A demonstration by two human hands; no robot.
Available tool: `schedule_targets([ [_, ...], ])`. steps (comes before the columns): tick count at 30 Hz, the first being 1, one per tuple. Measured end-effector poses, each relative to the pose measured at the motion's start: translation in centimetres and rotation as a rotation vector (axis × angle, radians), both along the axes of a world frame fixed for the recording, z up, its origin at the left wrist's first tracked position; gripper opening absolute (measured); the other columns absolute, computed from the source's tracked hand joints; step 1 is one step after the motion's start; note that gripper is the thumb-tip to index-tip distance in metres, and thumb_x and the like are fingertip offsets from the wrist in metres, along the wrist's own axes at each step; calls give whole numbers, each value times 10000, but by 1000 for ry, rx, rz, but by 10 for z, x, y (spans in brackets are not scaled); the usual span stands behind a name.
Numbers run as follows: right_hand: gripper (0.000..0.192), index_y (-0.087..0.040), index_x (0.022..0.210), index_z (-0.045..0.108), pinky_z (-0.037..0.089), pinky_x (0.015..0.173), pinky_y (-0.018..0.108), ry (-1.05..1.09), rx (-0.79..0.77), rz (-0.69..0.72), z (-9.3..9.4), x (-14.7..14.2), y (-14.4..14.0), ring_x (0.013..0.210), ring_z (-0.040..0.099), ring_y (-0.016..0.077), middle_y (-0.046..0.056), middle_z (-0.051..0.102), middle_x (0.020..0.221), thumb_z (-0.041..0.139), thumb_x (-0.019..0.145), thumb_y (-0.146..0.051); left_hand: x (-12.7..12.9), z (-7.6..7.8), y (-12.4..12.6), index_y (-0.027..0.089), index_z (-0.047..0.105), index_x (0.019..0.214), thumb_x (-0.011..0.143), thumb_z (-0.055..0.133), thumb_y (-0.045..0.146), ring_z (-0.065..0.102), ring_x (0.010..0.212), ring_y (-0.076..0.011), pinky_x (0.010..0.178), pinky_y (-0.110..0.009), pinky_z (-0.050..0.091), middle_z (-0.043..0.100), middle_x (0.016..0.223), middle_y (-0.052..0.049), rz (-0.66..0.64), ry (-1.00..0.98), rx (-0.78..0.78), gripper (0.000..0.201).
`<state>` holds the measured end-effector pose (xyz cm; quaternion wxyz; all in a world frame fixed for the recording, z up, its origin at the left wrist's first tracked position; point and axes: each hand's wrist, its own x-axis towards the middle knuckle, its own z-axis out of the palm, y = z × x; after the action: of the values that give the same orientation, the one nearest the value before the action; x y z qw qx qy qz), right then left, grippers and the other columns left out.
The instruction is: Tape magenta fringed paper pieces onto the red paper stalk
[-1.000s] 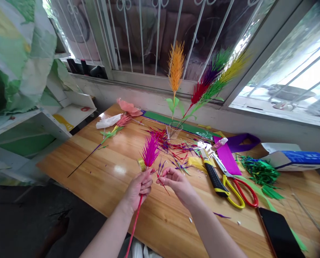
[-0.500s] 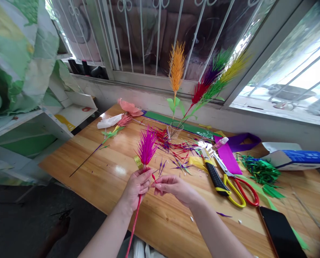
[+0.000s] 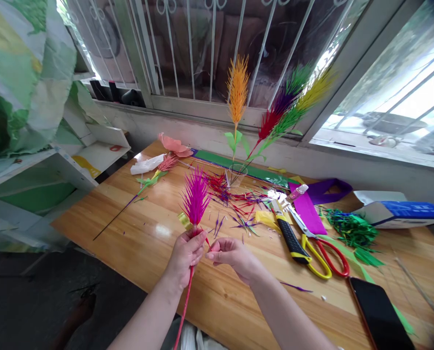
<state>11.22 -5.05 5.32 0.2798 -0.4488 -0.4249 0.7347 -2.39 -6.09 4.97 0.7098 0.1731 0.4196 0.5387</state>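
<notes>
My left hand (image 3: 185, 253) has its fingers curled shut round the red stem (image 3: 184, 306) of a magenta feather plume (image 3: 195, 195), which stands upright over the near edge of the counter (image 3: 136, 243). My right hand (image 3: 231, 253), just at its 3 o'clock, pinches what looks like a thin red sliver (image 3: 207, 241) between thumb and forefinger, though it is too small for me to be sure. Toward 2 o'clock lie a utility knife (image 3: 290, 238) and scissors (image 3: 321, 253), side by side. A glass vase (image 3: 237, 176) of coloured plumes stands at 12 o'clock, and a phone (image 3: 379, 316) lies near the counter's right-hand end.
</notes>
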Motion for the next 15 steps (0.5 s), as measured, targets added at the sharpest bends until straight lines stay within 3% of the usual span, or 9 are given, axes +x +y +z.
schedule_targets([
  [8, 370, -173, 519, 457, 265, 471, 218, -164, 90, -85, -10, -3, -3, 445, 344, 57, -76, 441, 459, 771, 489, -366, -1, 1, -1, 156, 518, 677, 587, 729, 278, 149, 300, 9, 285, -125, 95, 287, 377, 136, 6, 23, -3, 259],
  [15, 319, -166, 808, 665, 362, 663, 252, -82, 141, 106, 5, 19, 0, 673, 499, 119, -3, 596, 717, 669, 640, -438, -2, 2, 1, 153, 518, 676, 611, 714, 274, 140, 311, 11, 287, -120, 98, 283, 400, 131, -38, 6, 20, 240],
])
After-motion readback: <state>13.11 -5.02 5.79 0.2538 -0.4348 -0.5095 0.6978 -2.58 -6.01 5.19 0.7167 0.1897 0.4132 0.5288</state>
